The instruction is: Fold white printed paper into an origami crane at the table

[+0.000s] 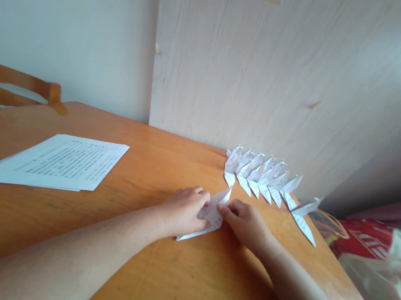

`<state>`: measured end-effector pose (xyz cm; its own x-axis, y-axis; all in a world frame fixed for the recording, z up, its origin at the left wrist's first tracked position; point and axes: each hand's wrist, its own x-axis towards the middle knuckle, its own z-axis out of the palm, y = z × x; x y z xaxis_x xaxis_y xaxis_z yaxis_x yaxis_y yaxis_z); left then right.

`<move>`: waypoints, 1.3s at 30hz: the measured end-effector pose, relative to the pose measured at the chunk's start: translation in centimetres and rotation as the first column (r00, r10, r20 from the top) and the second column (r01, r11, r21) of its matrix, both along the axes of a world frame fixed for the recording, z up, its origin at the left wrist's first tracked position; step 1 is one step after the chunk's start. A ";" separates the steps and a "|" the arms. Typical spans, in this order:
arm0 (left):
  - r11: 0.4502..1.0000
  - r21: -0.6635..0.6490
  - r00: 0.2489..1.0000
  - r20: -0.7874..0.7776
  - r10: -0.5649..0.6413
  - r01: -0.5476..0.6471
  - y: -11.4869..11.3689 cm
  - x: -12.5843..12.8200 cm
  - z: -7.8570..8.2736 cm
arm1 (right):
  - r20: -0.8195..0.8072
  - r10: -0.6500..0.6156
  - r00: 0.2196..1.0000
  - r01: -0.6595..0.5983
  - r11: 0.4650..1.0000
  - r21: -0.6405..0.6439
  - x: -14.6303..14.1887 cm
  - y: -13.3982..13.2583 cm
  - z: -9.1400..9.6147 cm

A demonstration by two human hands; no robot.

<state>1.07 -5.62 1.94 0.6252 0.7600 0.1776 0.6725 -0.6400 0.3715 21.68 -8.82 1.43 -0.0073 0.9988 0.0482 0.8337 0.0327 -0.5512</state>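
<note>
Between my hands is a partly folded sheet of printed paper (215,215), one pointed corner standing up and the long lower edge resting on the wooden table (150,274). My left hand (186,212) lies over its left side, fingers curled and thumb pressing on the paper. From the right, my right hand (245,224) pinches the paper's right edge between thumb and bent fingers. Just beyond stand several folded paper pieces (262,177) with upright points, lined up in rows. One more folded paper piece (304,218) sits apart from them to the right.
A stack of printed sheets (69,162) lies at the left of the table. Behind it is a wooden chair (16,85). A pale wood-grain panel (235,74) rises along the far edge. Red and white bags (372,238) crowd the right side, beside the table's edge.
</note>
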 end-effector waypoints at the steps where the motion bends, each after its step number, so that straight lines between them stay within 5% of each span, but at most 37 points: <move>1: 1.000 0.003 1.000 -0.004 0.000 0.000 0.0 0.0 0.0 | 0.023 -0.026 0.999 0.026 1.000 0.004 0.1 0.1 0.0; 7: 1.000 0.007 1.000 -0.024 -0.012 0.012 -0.2 0.0 0.3 | 0.246 -0.135 0.960 0.137 0.991 0.009 0.3 -0.1 0.3; 14: 1.000 0.008 0.999 -0.039 -0.013 0.014 -0.3 -0.1 0.4 | 0.319 -0.134 0.938 0.129 0.991 0.037 0.0 -0.4 0.8; 20: 1.000 0.011 0.999 -0.051 -0.016 0.017 -0.2 0.0 0.3 | 0.381 0.036 0.924 -0.155 0.945 0.287 0.2 -0.7 0.9; 25: 0.999 0.038 0.997 -0.062 -0.037 0.039 -0.2 -0.1 0.2 | 0.460 0.238 0.856 -0.358 0.913 0.195 0.4 -0.9 0.6; 39: 0.954 0.246 0.975 -0.184 -0.125 0.169 -0.2 -1.2 1.9 | 0.460 0.177 0.870 -0.250 0.963 0.104 0.2 -2.4 2.2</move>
<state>-0.10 -5.80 3.86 0.7635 0.5992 0.2410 0.6016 -0.7955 0.0721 21.85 -11.24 3.61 -0.2768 0.9502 0.1428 0.9513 0.2920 -0.0989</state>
